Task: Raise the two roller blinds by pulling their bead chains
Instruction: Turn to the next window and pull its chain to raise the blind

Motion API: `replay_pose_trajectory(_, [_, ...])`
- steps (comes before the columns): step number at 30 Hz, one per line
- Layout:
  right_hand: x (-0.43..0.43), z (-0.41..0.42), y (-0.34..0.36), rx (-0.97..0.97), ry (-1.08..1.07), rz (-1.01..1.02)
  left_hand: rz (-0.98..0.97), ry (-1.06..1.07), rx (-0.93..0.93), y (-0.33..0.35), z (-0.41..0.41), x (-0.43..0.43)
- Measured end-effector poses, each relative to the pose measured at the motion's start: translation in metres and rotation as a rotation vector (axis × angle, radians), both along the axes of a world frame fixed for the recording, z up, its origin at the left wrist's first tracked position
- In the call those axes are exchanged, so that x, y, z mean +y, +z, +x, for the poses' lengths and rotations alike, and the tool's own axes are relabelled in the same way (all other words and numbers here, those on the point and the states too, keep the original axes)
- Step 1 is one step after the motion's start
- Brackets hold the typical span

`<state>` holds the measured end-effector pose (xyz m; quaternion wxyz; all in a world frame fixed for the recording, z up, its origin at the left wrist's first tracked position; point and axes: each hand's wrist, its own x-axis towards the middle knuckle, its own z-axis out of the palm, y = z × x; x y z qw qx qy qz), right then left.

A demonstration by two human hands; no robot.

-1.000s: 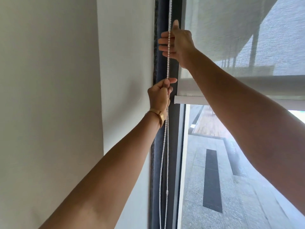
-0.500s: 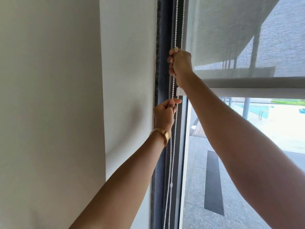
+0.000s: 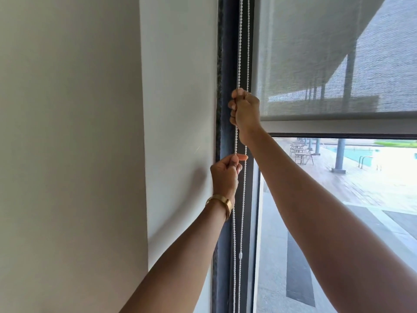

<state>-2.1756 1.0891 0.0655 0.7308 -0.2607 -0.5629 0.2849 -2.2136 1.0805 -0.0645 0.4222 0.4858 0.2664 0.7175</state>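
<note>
A white bead chain (image 3: 240,41) hangs as a double strand along the dark window frame (image 3: 226,64). My right hand (image 3: 244,111) is fisted around the chain, level with the blind's lower part. Below it, my left hand (image 3: 225,175), with a gold bracelet at the wrist, pinches the left strand between thumb and fingers. The grey mesh roller blind (image 3: 316,53) covers the upper window. Its bottom bar (image 3: 338,126) sits a little above mid-height. A small connector (image 3: 240,255) joins the chain lower down.
A plain white wall (image 3: 176,109) stands directly left of the frame, with a beige wall (image 3: 67,132) further left. Through the glass (image 3: 338,199) I see a paved terrace, chairs and a pool. Only one blind is in view.
Both hands have come down along the chain, the right one closing into a fist on it. The blind's bottom bar now shows more open glass beneath it.
</note>
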Motion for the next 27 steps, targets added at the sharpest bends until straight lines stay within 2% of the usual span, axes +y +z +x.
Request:
replay_pose_trajectory(13, [0.003, 0.000, -0.012, 0.008, 0.081, -0.013, -0.013, 0.004, 0.003, -0.011, -0.004, -0.002])
replay_pose_trajectory(20, [0.004, 0.005, -0.012, -0.079, 0.092, 0.006, -0.017, -0.010, 0.009, -0.006, -0.005, -0.004])
replay_pose_trajectory(22, [0.008, 0.006, -0.022, -0.120, 0.017, 0.020, -0.017, -0.029, 0.000, -0.005, -0.006, -0.005])
replay_pose_trajectory(25, [0.020, 0.012, -0.037, -0.081, -0.290, 0.044, -0.018, -0.035, 0.002, -0.005, -0.010, -0.008])
replay_pose_trajectory(27, [0.029, 0.018, -0.043, -0.063, -0.413, 0.000, -0.014, -0.048, 0.016, -0.004, -0.013, -0.010])
